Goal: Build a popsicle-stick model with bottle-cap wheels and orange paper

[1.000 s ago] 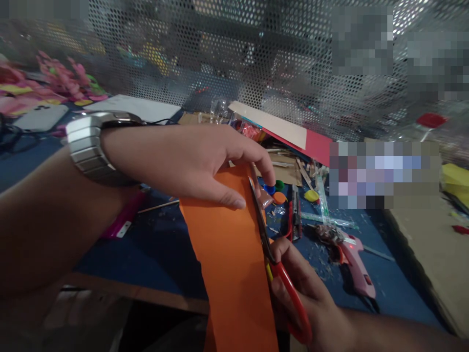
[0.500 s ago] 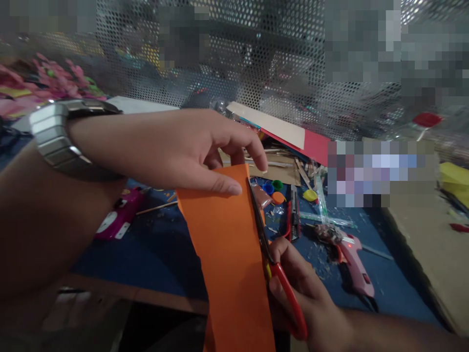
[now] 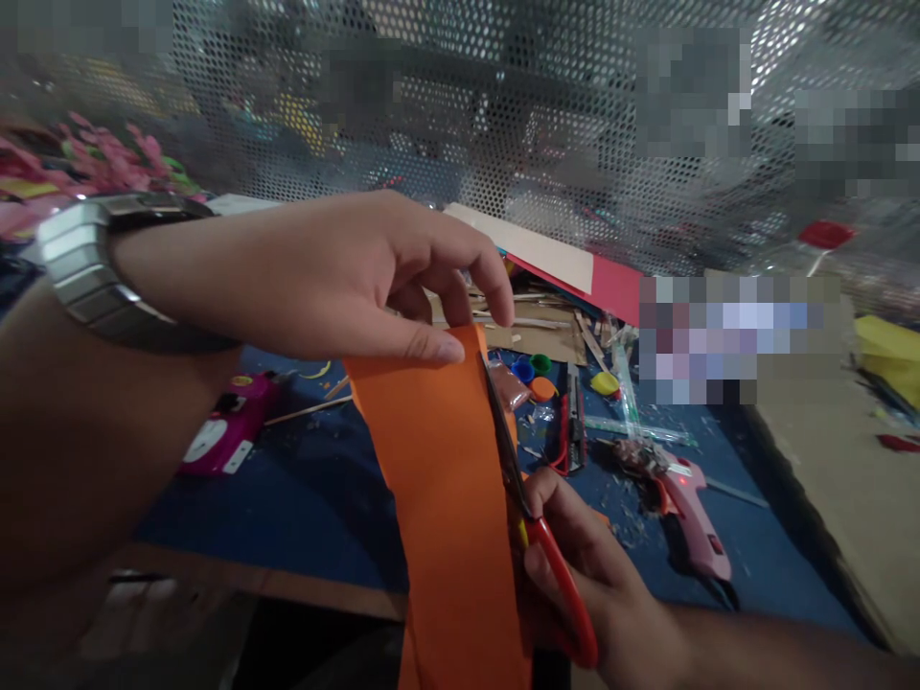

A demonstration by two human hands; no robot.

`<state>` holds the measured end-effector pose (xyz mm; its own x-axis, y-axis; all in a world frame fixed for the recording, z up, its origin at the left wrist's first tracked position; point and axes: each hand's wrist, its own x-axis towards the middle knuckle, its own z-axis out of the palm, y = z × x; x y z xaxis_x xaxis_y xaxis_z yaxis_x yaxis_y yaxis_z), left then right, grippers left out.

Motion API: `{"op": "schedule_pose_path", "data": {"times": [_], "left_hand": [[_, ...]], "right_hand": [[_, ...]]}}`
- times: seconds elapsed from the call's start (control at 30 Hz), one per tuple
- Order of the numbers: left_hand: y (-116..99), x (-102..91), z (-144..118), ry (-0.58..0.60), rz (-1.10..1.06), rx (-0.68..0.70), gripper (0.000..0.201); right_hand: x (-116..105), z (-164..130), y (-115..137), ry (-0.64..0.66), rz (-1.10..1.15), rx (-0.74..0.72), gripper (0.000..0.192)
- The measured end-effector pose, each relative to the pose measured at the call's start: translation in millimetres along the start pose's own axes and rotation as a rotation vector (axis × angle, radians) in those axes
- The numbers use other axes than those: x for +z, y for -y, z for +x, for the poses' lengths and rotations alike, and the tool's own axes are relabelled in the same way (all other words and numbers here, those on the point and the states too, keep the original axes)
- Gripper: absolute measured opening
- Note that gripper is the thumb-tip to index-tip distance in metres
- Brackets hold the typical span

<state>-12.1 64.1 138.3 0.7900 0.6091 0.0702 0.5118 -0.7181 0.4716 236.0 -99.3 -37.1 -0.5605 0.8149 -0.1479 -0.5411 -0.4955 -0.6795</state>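
A long orange paper sheet (image 3: 449,498) hangs from my left hand (image 3: 380,278), thumb on its near face at the top edge and fingers behind it. The sheet's left edge looks uneven, and its lower end drops past the table edge. My right hand (image 3: 582,565) grips red-handled scissors (image 3: 567,585). Their dark blades lie along the sheet's right edge, the tip near the top corner close to my left thumb. How far apart the blades stand is hard to see. A metal watch is on my left wrist.
On the blue table, a pink glue gun (image 3: 694,517) with a lit red light and a red utility knife (image 3: 573,422) lie to the right. Small coloured caps (image 3: 542,388) sit behind. A magenta case (image 3: 230,422) lies left, cardboard (image 3: 812,431) far right. A perforated metal screen (image 3: 503,105) rises behind.
The scissor tip sits slightly left of before, still near the sheet's top right corner. My left hand has shifted a little left with the sheet. The whole view has moved slightly.
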Motion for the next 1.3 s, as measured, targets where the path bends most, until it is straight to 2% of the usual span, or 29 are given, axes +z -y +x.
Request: {"op": "schedule_pose_path", "data": {"times": [0.1, 0.2, 0.37, 0.6, 0.83, 1.1, 1.3], "left_hand": [[-1, -0.2, 0, 0.022, -0.017, 0.074, 0.030], [-1, 0.0, 2, 0.034, -0.025, 0.086, 0.025], [3, 2.3, 4, 0.035, -0.010, 0.097, 0.030], [5, 6.8, 5, 0.053, -0.104, 0.023, 0.039], [1, 10.7, 4, 0.093, -0.133, -0.050, 0.050], [8, 16.6, 10, 0.167, -0.116, -0.073, 0.062], [4, 20.6, 13, 0.210, -0.158, -0.073, 0.058]], "right_hand": [[0, 1, 0, -0.001, -0.018, -0.008, 0.027], [0, 1, 0, 0.014, -0.052, -0.008, 0.030], [-3, -3, -2, -0.021, -0.137, -0.003, 0.040], [-4, -3, 3, -0.080, -0.240, -0.012, 0.043], [-3, -4, 9, -0.019, -0.407, -0.094, 0.052], [-1, -5, 7, -0.049, -0.259, -0.017, 0.046], [-1, -3, 10, -0.015, -0.154, 0.046, 0.034]]}}
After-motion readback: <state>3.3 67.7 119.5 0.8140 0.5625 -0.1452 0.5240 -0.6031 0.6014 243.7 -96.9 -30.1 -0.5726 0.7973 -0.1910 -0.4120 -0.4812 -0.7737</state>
